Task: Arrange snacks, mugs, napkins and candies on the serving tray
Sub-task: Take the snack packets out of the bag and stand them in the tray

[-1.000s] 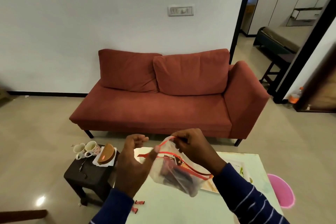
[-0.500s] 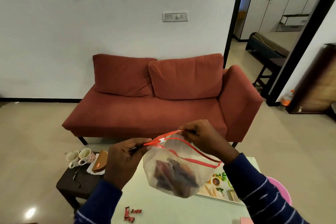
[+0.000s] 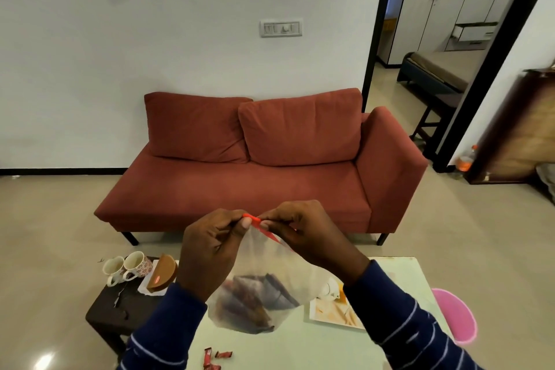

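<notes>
Bag: a clear zip bag (image 3: pixel 264 285) with a red seal strip (image 3: pixel 255 219) hung in the air above the tabletop's middle, dark brown snacks (image 3: pixel 255 300) gathered in its bottom.
Left hand: the left hand (image 3: pixel 210 249) held the bag's top, its grip closed, thumb and fingers pinching the red strip.
Right hand: the right hand (image 3: pixel 303 234) pinched the same strip just beside the left, its grip closed on it too; the fingertips of both hands nearly touched.
Sleeves: both arms wore dark blue sleeves (image 3: pixel 405 324) with thin pale stripes.
Tabletop: a pale green tabletop (image 3: pixel 300 348) lay under the bag.
Tray: a printed tray (image 3: pixel 333 312) lay toward the tabletop's right side, partly hidden behind the bag and right arm.
Candies: a few red-wrapped candies (image 3: pixel 214 357) lay near the tabletop's near left edge.
Stool: a dark low stool (image 3: pixel 111 315) stood just beside the tabletop's left edge.
Mugs: two mugs (image 3: pixel 126 267) stood side by side at the stool's far edge, the right one flower-patterned.
Napkins: white napkins (image 3: pixel 147 282) lay at the stool's right edge, with a brown wedge-shaped holder (image 3: pixel 163 273) on them.
Pink thing: a pink round object (image 3: pixel 456 315) showed off the tabletop's right edge; what it was I cannot tell.
Sofa: a rust-red sofa (image 3: pixel 255 165) stood against the white wall beyond the tabletop.
Doorway: to the sofa's right, a dark-framed doorway (image 3: pixel 420 39) opened onto a room with cupboards.
</notes>
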A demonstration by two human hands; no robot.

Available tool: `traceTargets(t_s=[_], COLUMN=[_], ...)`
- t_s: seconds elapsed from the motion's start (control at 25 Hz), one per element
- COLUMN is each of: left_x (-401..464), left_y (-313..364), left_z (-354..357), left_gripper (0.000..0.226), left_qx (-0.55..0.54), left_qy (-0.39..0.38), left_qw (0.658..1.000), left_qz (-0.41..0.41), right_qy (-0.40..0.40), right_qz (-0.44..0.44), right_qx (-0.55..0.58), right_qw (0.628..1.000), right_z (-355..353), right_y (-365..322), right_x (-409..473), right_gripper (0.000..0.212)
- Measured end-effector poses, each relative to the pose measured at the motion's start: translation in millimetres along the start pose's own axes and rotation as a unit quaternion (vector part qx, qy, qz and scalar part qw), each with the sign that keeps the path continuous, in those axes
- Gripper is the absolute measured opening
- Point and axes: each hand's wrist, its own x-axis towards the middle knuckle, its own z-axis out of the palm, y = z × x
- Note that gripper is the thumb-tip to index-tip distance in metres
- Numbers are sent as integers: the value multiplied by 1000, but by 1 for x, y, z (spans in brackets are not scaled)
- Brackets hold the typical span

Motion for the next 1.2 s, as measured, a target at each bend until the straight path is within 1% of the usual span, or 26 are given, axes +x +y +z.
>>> traceTargets(t_s=[0.16,0.28,0.36,0.56,0.64,0.76,0.92,0.96,1.04,1.08,1.16,1.2], left_x=[5,9,10,21,26,35,38,36,31,29,26,25], left_y=[0,-3,-6,-14,-17,-21,-23,-22,-19,-18,-17,-14], left_z=[-8,-13,-15,-22,-27,-37,-35,-31,-23,-20,-16,-14], left_gripper=[11,8,11,9,14,22,17,17,24,26,23,20], left_qx=[-31,-62,-76,-119,-127,-108,-96,-100,-121,-133,-148,-149], left_qy=[9,14,19,56,78,122,151,153,134,119,97,87], left_qw=[999,996,994,980,972,967,964,963,961,961,964,967], left_qz=[-21,-56,-75,-151,-184,-194,-195,-198,-211,-211,-196,-186], right_qy=[-15,-19,-18,-5,-4,3,-15,-25,-52,-64,-87,-99], right_qz=[-2,1,11,36,53,71,93,99,116,127,140,130], right_qx=[-28,-45,-70,-99,-106,-117,-112,-118,-134,-132,-82,-53], right_qw=[1000,999,997,994,993,991,989,988,983,981,983,985], right_z=[-3,-10,-15,-31,-37,-43,-40,-40,-43,-45,-47,-44], right_y=[3,13,22,45,52,59,61,61,60,58,46,39], right_x=[3,-1,-5,-21,-28,-37,-45,-45,-43,-41,-33,-27], right_gripper=[14,17,21,20,17,11,9,9,9,14,41,53])
